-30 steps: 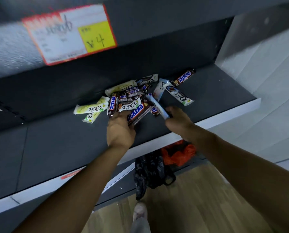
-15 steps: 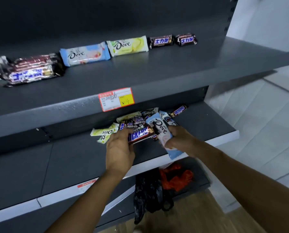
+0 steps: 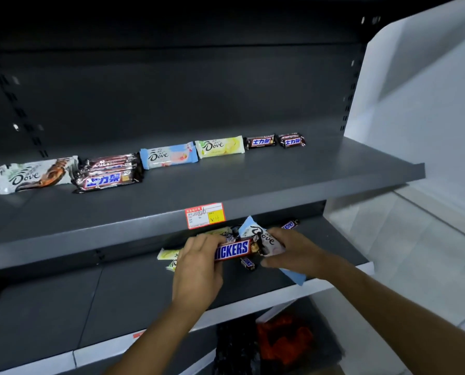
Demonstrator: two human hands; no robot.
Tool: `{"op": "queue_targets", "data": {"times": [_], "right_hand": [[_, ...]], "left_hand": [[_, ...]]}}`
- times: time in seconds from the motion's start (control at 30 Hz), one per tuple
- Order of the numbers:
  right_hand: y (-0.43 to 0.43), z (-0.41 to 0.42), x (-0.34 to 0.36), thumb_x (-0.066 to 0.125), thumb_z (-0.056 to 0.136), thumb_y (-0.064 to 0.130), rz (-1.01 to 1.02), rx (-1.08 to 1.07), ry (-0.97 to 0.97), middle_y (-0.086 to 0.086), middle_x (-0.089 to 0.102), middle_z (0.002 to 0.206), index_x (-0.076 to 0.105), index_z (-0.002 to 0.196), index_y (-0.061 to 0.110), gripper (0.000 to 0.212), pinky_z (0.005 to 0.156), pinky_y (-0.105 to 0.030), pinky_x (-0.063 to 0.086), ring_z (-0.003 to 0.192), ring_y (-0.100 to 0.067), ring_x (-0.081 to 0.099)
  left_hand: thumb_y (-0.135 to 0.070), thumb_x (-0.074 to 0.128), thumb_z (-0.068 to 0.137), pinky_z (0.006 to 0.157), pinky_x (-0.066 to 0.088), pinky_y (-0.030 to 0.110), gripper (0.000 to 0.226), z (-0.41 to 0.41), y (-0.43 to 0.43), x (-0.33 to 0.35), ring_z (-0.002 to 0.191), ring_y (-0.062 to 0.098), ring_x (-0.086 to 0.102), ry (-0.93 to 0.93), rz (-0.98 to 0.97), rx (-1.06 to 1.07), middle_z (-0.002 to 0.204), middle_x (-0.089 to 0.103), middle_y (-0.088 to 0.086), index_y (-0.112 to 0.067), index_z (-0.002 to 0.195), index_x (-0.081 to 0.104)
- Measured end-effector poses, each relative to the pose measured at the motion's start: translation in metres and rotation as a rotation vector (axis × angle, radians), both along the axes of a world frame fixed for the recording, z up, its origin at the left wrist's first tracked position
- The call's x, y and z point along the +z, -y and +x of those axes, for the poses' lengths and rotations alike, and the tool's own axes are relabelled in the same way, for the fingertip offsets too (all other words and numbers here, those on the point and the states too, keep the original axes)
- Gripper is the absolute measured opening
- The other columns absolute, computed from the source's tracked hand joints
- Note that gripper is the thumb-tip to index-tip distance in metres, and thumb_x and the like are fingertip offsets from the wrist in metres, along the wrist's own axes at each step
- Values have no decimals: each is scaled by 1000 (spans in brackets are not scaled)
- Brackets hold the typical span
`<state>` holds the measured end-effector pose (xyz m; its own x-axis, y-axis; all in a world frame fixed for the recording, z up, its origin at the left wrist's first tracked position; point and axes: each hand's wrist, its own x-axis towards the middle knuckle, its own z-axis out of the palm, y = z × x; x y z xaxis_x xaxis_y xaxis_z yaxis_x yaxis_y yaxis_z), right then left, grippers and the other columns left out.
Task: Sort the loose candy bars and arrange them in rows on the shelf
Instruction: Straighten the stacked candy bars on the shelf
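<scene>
My left hand grips a brown Snickers bar by its left end, above the lower shelf. My right hand holds a light blue Dove bar just behind it, its lower end sticking out below my wrist. Loose bars lie behind my hands: yellow Dove bars, a small Snickers and another Snickers. On the upper shelf stands a row: a white Dove, a stack of Snickers, a blue Dove, a yellow Dove and two small Snickers.
A red and yellow price tag is stuck to the upper shelf's front edge. Below the lower shelf lie a black bag and an orange bag. A white wall panel closes the right side.
Both hands have lifted a bar each off the loose pile. The view has tilted up, so the upper shelf and its row now show in full.
</scene>
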<state>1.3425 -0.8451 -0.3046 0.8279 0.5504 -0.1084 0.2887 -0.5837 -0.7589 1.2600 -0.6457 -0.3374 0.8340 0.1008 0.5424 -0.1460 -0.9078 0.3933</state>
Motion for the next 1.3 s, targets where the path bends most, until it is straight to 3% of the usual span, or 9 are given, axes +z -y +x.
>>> {"op": "queue_targets", "data": {"times": [0.2, 0.27, 0.37, 0.5, 0.6, 0.77, 0.97, 1.13, 1.3], "right_hand": [[11, -4, 36, 75, 71, 14, -9, 81, 151, 9, 64, 90, 59, 98, 24, 33, 66, -16, 46, 80, 0, 60], [12, 1, 47, 76, 69, 17, -5, 46, 162, 9, 65, 92, 51, 100, 33, 44, 67, -23, 52, 81, -1, 62], [12, 8, 62, 76, 69, 17, 33, -4, 166, 0, 67, 94, 45, 97, 31, 45, 72, -39, 54, 78, -12, 65], [2, 21, 83, 80, 69, 18, 26, 3, 252, 3, 65, 92, 48, 96, 32, 44, 70, -29, 52, 73, -7, 63], [-12, 32, 95, 81, 68, 26, 0, -11, 341, 11, 63, 98, 52, 101, 37, 46, 71, -18, 47, 80, -2, 60], [-41, 54, 105, 78, 72, 32, -29, 11, 463, 8, 59, 112, 57, 121, 26, 54, 86, -19, 41, 101, -7, 54], [-79, 82, 108, 72, 77, 31, -142, 35, 528, 7, 49, 115, 50, 133, 24, 60, 90, -18, 33, 111, -10, 47], [-116, 101, 108, 65, 80, 29, -204, 73, 562, 9, 44, 127, 41, 139, 29, 63, 102, -30, 38, 120, -13, 44], [-157, 114, 107, 61, 81, 24, -190, 88, 542, 4, 47, 127, 34, 131, 29, 57, 90, -28, 39, 109, -14, 45]], "left_hand": [[-1, 76, 62, 78, 48, 30, 48, -6, 0, 31, 89, 15, 55, 69, 4, -63, 98, 62, -9, -23, 102, 61], [1, 75, 60, 79, 47, 29, 48, -3, -2, 43, 90, 16, 57, 95, 10, -51, 99, 63, -7, -21, 101, 63], [3, 74, 60, 81, 49, 31, 49, 2, -7, 59, 92, 17, 57, 140, 20, -36, 101, 64, -5, -18, 104, 64], [3, 75, 62, 81, 48, 32, 49, 12, -19, 77, 92, 18, 57, 169, 27, -12, 100, 64, -4, -17, 105, 65], [3, 74, 63, 83, 47, 32, 48, 20, -33, 89, 94, 17, 56, 194, 14, 22, 101, 65, -5, -17, 106, 65], [4, 73, 64, 87, 48, 35, 49, 35, -66, 102, 96, 19, 57, 208, 5, 86, 102, 65, -3, -16, 108, 66], [6, 71, 64, 88, 46, 35, 49, 53, -113, 113, 96, 25, 58, 191, -30, 190, 103, 66, 3, -14, 108, 67], [8, 70, 64, 87, 46, 35, 47, 64, -151, 117, 95, 29, 59, 195, -62, 284, 102, 67, 6, -11, 106, 67], [7, 69, 66, 86, 46, 36, 47, 71, -184, 123, 97, 29, 58, 192, -113, 359, 102, 67, 5, -13, 108, 67]]}}
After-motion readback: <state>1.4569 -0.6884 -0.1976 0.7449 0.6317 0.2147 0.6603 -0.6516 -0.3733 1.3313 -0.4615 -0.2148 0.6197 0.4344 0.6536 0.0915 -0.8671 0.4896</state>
